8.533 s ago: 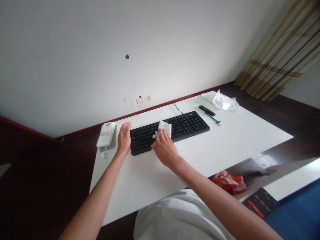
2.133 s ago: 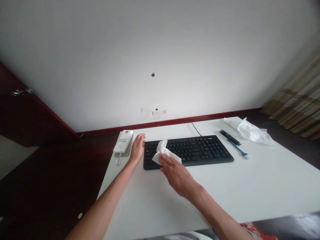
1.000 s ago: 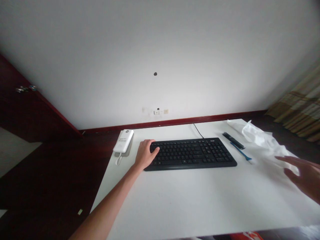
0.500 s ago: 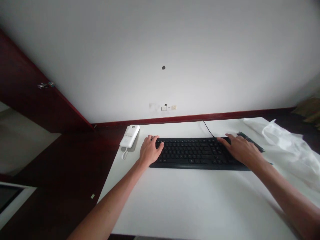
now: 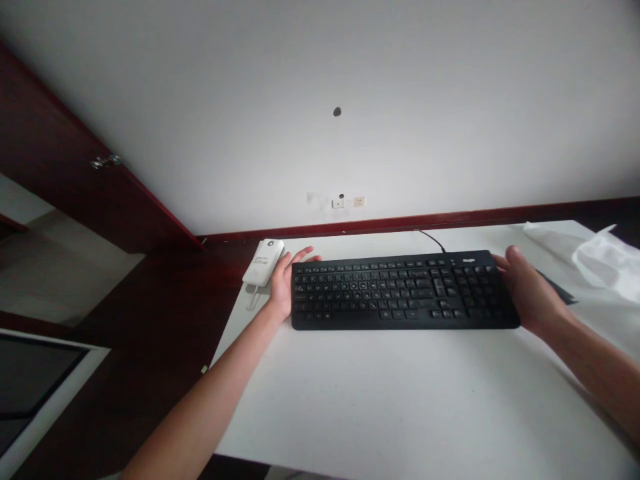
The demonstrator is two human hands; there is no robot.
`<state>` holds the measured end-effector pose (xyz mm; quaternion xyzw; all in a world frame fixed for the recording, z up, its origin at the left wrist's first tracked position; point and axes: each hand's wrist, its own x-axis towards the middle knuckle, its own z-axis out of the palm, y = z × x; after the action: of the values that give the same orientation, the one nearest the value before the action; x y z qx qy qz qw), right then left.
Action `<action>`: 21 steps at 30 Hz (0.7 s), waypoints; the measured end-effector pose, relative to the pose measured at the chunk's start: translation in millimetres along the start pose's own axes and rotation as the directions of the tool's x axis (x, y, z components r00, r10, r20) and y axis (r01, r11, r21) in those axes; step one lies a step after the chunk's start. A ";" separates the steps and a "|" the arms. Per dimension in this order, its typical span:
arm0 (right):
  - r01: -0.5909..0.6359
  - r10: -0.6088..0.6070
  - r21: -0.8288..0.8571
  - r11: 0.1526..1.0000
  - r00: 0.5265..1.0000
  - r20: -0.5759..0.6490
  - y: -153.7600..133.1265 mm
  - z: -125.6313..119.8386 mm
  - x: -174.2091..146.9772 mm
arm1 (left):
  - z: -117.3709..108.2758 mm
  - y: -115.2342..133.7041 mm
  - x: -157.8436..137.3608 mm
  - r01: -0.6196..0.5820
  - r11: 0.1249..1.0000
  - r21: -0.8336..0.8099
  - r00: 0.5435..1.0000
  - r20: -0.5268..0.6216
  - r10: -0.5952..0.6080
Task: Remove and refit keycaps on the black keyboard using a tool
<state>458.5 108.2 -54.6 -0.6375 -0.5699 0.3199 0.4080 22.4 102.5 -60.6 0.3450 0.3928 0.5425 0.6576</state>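
A black keyboard (image 5: 373,293) spans the space between my hands, its keys facing me and its cable (image 5: 431,239) running off the back. My left hand (image 5: 286,283) holds its left end, with some fingertips showing beyond the far left corner. At the other end, my right hand (image 5: 530,287) grips the right edge, and its other fingers are partly hidden behind the keyboard. To the left of my left hand lies a white, phone-like device (image 5: 264,262) with a looped strap (image 5: 253,298).
The white table (image 5: 380,393) stands near the wall. At its right lie a crumpled white bag (image 5: 607,257) and a dark flat piece (image 5: 559,288). A dark red door (image 5: 75,160) stands at the left, and sockets (image 5: 349,201) are on the wall.
My hands have gone from resting over the keyboard to holding its two ends. The keyboard now appears larger and tilted up toward me. The camera view has shifted slightly.
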 end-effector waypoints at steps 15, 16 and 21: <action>-0.322 0.388 0.520 0.791 0.922 -0.020 -11.2 4.7 -6.4 | 0.7 6.9 -3.7 -0.032 0.992 -0.121 0.997 0.064 0.040; -0.317 0.393 0.539 0.780 0.919 -0.028 -13.4 5.5 -7.5 | 1.3 7.6 -4.1 -0.034 0.992 -0.118 0.997 0.064 0.042; -0.311 0.386 0.542 0.780 0.922 -0.025 -15.9 6.5 -9.3 | 4.0 9.4 -5.1 -0.041 0.994 -0.102 0.996 0.079 0.049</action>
<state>444.1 100.3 -44.1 -0.6149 -0.3028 0.4903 0.5384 21.2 99.0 -49.7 0.3421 0.3300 0.5617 0.6772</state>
